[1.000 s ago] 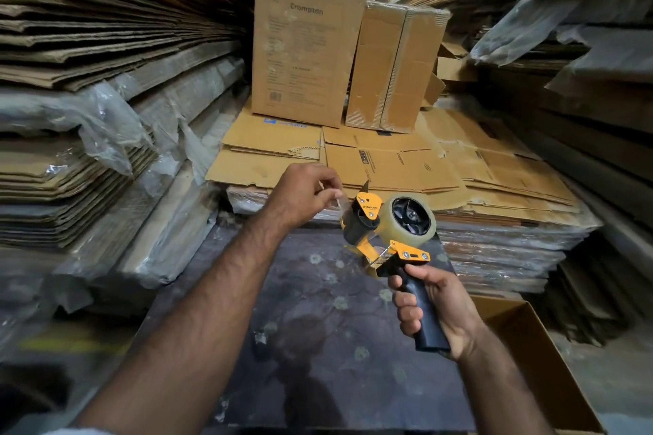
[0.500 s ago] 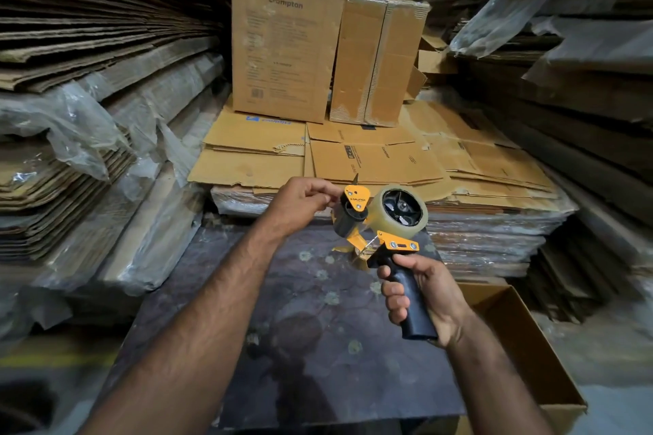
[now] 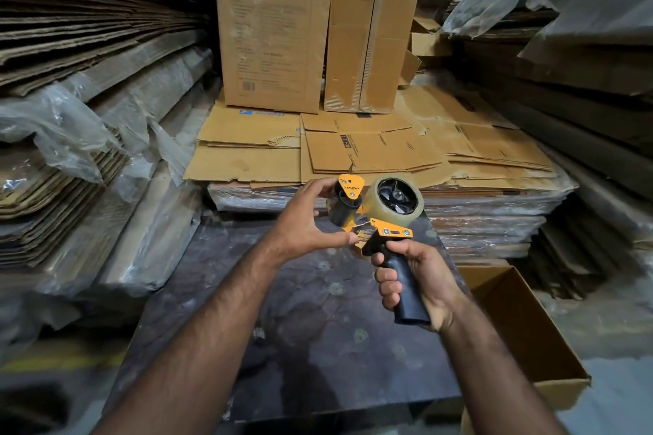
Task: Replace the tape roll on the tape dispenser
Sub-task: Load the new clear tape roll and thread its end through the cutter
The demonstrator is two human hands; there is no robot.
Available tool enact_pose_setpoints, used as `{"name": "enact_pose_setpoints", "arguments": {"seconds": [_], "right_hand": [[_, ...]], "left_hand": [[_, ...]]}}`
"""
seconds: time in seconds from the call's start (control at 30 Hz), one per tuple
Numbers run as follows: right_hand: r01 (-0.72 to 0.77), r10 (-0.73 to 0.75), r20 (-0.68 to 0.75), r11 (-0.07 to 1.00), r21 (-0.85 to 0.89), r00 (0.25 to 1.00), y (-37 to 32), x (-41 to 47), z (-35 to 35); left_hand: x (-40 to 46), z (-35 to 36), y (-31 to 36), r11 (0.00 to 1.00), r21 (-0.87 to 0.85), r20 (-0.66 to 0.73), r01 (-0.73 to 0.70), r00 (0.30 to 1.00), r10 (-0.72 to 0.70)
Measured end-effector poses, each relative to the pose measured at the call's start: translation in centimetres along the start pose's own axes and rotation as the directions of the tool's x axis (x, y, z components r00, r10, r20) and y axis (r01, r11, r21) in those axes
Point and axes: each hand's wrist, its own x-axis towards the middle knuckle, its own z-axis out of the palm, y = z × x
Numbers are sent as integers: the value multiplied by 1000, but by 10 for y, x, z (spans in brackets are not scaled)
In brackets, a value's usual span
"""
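Note:
An orange and black tape dispenser (image 3: 353,203) is held up over a dark table (image 3: 304,321). A clear tape roll (image 3: 395,199) sits on its black hub. My right hand (image 3: 413,275) is wrapped around the black pistol handle. My left hand (image 3: 307,219) is at the dispenser's front end, fingers curved around the black roller and thumb touching the orange frame below it. A thin strand of tape seems to run by the thumb; I cannot tell whether it is pinched.
An open cardboard box (image 3: 523,328) stands at the table's right edge. Flattened cartons (image 3: 371,148) lie stacked behind the table, with upright boxes (image 3: 272,28) on them. Tall piles of cardboard sheets (image 3: 88,81) and plastic wrap close in on both sides.
My left hand moved from pinching something thin left of the dispenser to closing around its front roller. The dispenser stayed in my right hand, shifting slightly.

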Motion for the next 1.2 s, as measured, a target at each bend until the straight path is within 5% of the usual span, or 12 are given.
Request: {"name": "enact_pose_setpoints", "arguments": {"seconds": [0.37,0.57,0.7,0.93,1.07,1.2], "right_hand": [[-10,10,-21,1000,-10,1000,7,-2,1],[-47,44,-35,994,-103,998,13,-3,1],[-65,64,-8,983,-169,998,24,1,1],[0,-86,-232,938,-347,969,30,14,-18],[23,-380,-435,775,-632,816,38,29,-34],[-112,-679,-235,220,-969,696,46,33,-50]], "left_hand": [[9,-9,-5,956,-265,44,126,992,-119],[18,-3,-3,772,-589,0,240,955,-296],[25,0,-6,685,-655,-61,319,881,-468],[24,2,-27,753,-546,-147,366,843,-517],[19,11,-34,749,-501,-76,434,840,-538],[17,21,-33,711,-467,143,526,838,-526]]}}
